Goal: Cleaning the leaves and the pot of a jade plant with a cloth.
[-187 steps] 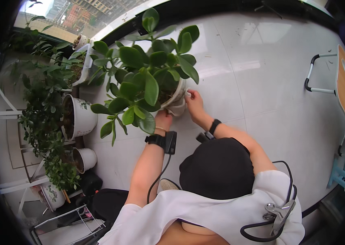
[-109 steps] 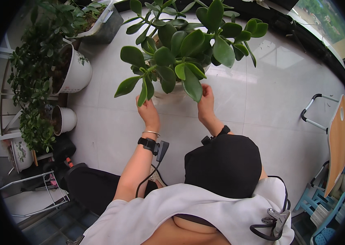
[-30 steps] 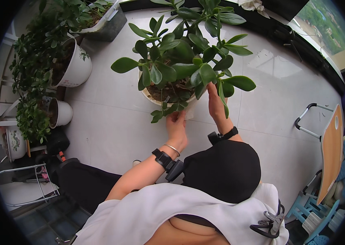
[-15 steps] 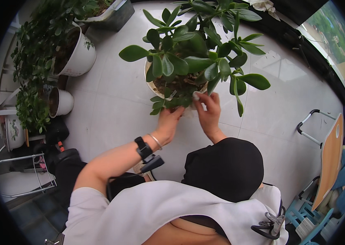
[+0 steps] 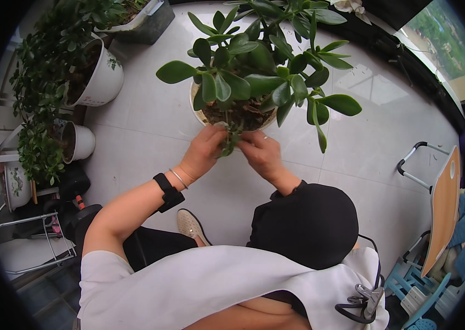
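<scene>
Near the upper centre of the frame, a round pale pot point(image 5: 197, 113) holds a jade plant point(image 5: 254, 82) with thick, glossy oval leaves. Left hand point(image 5: 206, 148) and right hand point(image 5: 261, 153) pinch a small drooping sprig point(image 5: 230, 140) at its rim.

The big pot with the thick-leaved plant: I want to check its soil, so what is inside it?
Dark soil and brown stems show at the pot's near rim. Leaves cover the rest, so the far side is hidden.
</scene>
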